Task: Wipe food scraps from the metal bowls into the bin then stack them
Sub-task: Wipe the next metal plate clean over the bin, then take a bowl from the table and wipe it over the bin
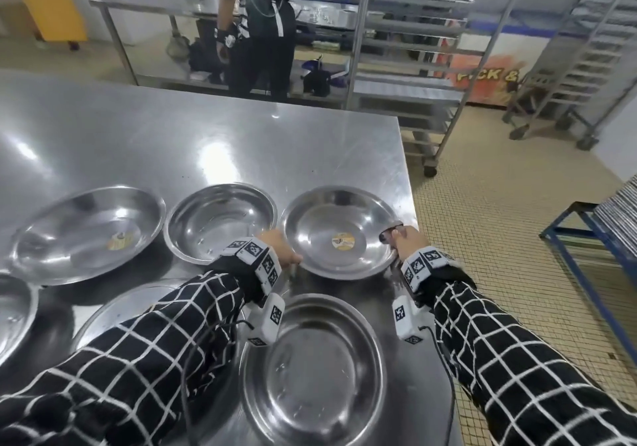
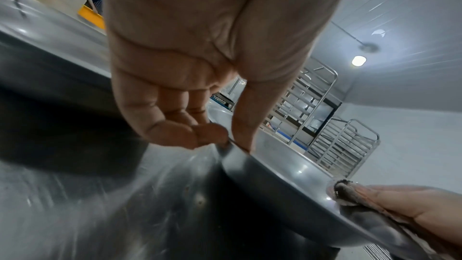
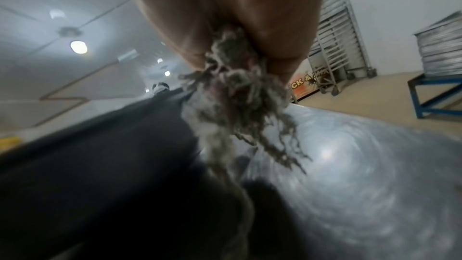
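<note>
A shallow metal bowl with a round yellow label in its middle sits near the table's right edge. My left hand pinches its near-left rim between thumb and fingers, as the left wrist view shows. My right hand holds a frayed grey cloth and presses it against the bowl's right rim. In the right wrist view the cloth hangs from my palm beside the dark bowl wall. No bin is recognisable close by.
Several more metal bowls stand on the steel table: one close in front, one to the left, and a wide one with a yellowish patch inside. A person stands beyond the table. Tray racks and a blue frame are on the right.
</note>
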Demonstrator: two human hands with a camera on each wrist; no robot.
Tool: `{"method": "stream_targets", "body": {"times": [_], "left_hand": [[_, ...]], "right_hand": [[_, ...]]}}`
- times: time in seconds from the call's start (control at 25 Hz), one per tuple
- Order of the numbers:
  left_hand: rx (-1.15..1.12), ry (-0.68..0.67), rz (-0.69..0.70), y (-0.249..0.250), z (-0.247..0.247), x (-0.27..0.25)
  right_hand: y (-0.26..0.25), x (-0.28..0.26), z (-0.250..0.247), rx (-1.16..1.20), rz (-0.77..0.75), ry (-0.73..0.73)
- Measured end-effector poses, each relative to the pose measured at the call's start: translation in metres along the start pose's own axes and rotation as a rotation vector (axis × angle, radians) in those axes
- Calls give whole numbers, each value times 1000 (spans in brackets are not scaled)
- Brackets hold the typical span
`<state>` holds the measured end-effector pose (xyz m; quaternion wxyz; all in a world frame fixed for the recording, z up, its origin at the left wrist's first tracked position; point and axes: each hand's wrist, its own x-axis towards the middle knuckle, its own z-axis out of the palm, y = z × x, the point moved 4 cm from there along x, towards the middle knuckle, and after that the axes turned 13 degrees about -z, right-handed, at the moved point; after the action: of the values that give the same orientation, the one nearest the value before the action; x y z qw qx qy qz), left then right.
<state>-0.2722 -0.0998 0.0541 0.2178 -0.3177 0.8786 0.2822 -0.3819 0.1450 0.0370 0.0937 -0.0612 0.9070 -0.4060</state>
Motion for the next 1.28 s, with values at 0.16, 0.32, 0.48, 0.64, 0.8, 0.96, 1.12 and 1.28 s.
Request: {"method": "stream_targets", "body": {"times": [0.16,0.32,0.48,0.64,0.8,0.96,1.12,1.28], "left_hand": [[-4,-5,-14,2,4,15],[-173,3,-4,-3,7,17],[-291,92,-21,-18,2,-4],[-329,315,-79,-55,-12,-47],[-319,546,-190,-124,-26,-95],[-354,621,-450,-202,-26,-142],[-538,483,-536,-253,-13,-146],[-753,472,-513,-282,-4,-149]], "right_hand": [[7,11,4,-93,1,-39],[2,17,2,-373,-56,-132],[-17,9,-14,-577,-210,-54],[-58,-31,-19,-177,-436,-6],[-114,-82,9,85,-479,-249],[-165,-122,76,67,-590,-501],[-191,-141,146,0,-635,-597],[-201,-157,193,-230,-663,-727]]}}
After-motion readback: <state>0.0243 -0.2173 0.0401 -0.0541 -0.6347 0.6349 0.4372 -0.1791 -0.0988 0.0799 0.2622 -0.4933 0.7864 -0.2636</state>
